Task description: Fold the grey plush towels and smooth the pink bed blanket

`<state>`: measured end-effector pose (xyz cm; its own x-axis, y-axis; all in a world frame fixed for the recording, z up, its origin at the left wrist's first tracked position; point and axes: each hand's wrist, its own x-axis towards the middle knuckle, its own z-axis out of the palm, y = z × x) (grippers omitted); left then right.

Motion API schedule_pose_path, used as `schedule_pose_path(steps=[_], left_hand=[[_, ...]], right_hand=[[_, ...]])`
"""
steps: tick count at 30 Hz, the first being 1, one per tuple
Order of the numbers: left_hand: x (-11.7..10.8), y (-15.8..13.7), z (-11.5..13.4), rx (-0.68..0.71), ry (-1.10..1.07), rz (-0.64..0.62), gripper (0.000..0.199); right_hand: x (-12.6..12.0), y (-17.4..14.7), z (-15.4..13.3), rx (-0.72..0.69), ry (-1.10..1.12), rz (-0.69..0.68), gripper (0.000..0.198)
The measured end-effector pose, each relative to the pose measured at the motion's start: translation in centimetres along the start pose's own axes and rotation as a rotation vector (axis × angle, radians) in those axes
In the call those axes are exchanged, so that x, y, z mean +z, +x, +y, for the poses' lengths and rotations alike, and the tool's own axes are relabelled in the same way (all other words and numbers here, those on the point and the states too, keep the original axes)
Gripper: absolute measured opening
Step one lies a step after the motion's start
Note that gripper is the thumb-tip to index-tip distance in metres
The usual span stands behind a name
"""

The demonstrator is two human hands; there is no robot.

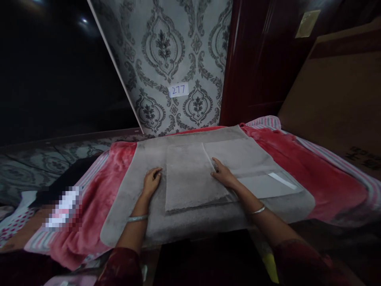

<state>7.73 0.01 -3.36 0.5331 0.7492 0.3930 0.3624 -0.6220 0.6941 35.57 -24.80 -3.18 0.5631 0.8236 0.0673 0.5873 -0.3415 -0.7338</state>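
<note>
A folded grey plush cloth lies flat on a larger grey mat. At its right side is a clear plastic bag with a white strip, its pale edge running along the cloth. I cannot tell how far the cloth reaches inside it. My left hand rests on the mat just left of the cloth, its fingers loosely bent and holding nothing visible. Over the bag's edge lies my right hand, thumb and forefinger apart, touching the cloth and bag.
A red blanket with striped edging lies beneath the mat on both sides. Behind are patterned wallpaper with a paper label, and a dark screen at left. A large cardboard box stands at right.
</note>
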Motion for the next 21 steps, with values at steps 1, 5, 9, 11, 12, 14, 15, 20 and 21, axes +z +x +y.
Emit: schedule_pose_path(steps=[1,5,9,11,12,14,15,20,21], left_hand=[[0.0,0.0,0.2,-0.015,-0.003,0.005,0.027],[0.7,0.2,1.1,-0.108,-0.02,0.02,0.032],[2.4,1.9,2.6,-0.226,-0.039,0.009,0.042],[3.4,3.5,3.4,-0.3,-0.037,-0.002,0.048],[3.8,4.5,3.7,-0.339,-0.034,-0.007,0.05],[4.3,6.4,4.2,-0.413,-0.027,-0.016,0.053],[4.5,7.4,4.4,-0.446,-0.022,-0.019,0.053],[5.5,11.1,5.0,-0.543,0.024,-0.011,0.049],[5.8,11.7,5.2,-0.55,0.035,-0.003,0.046]], right_hand=[[-0.3,-0.3,-0.3,0.017,-0.066,-0.028,0.082],[-1.3,-1.6,-2.2,0.047,-0.346,-0.048,0.072],[-1.0,-2.1,-5.4,-0.14,-0.498,0.046,0.052],[0.1,-2.0,-7.1,-0.294,-0.489,0.028,0.052],[0.8,-1.9,-7.8,-0.351,-0.486,0.013,0.055],[2.6,-1.9,-8.7,-0.419,-0.499,-0.035,0.062],[3.5,-1.9,-8.9,-0.436,-0.513,-0.074,0.064],[6.4,-2.8,-8.2,-0.461,-0.543,-0.242,0.065],[6.6,-3.0,-8.0,-0.458,-0.538,-0.243,0.065]])
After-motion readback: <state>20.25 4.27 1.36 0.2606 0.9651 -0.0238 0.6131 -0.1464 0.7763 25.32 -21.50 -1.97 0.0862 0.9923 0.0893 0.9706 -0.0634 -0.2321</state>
